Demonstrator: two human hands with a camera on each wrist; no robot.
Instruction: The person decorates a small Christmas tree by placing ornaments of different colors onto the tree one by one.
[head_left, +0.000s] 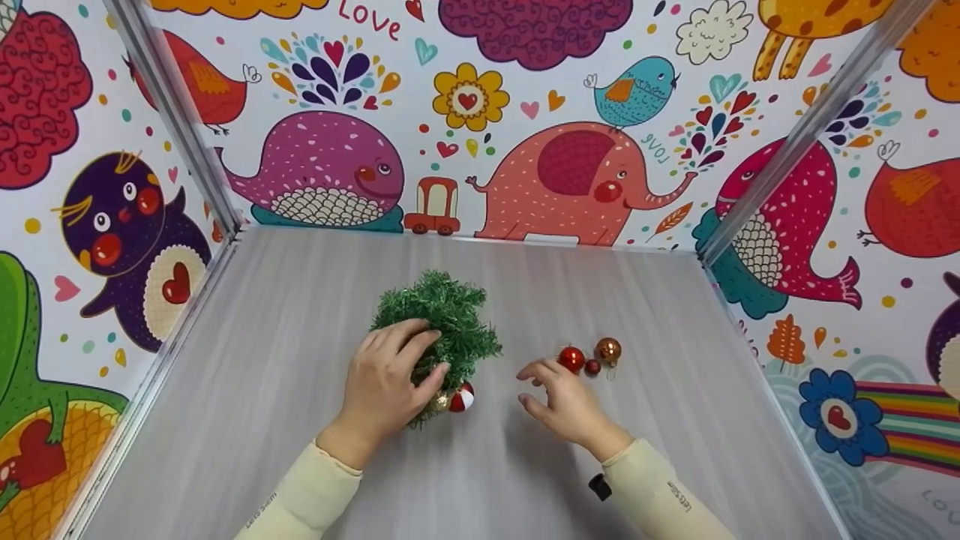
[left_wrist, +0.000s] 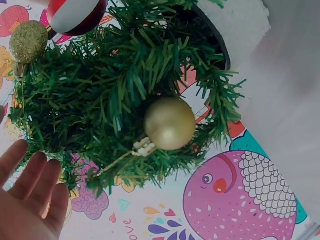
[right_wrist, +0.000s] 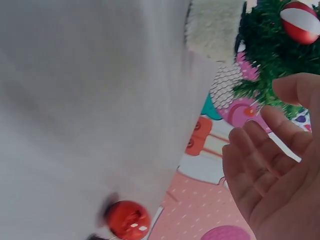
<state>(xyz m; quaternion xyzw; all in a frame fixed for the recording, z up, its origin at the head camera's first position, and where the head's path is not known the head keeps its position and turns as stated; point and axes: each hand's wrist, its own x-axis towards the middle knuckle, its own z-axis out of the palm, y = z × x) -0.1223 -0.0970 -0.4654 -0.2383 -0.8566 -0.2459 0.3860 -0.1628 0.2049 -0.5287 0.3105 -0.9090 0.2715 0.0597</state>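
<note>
A small artificial Christmas tree (head_left: 457, 319) stands on the grey table, its white fuzzy base (right_wrist: 214, 30) showing in the right wrist view. My left hand (head_left: 390, 375) reaches over its near left side, fingers spread and lightly bent at the branches. From the branches hang a red-and-white ball (head_left: 462, 397), a glittery gold ball (left_wrist: 29, 42) and a smooth gold ball (left_wrist: 170, 123) on a cord. Between the tree and the loose baubles, my right hand (head_left: 566, 401) hovers with relaxed fingers and nothing in it. A shiny red bauble (head_left: 571, 358) lies just beyond its fingers.
Beside the red bauble lie a small dark red ball (head_left: 592, 367) and a copper-coloured bauble (head_left: 608, 350). Cartoon-printed walls (head_left: 465, 45) with metal corner posts enclose the table (head_left: 300, 300) at the back and sides.
</note>
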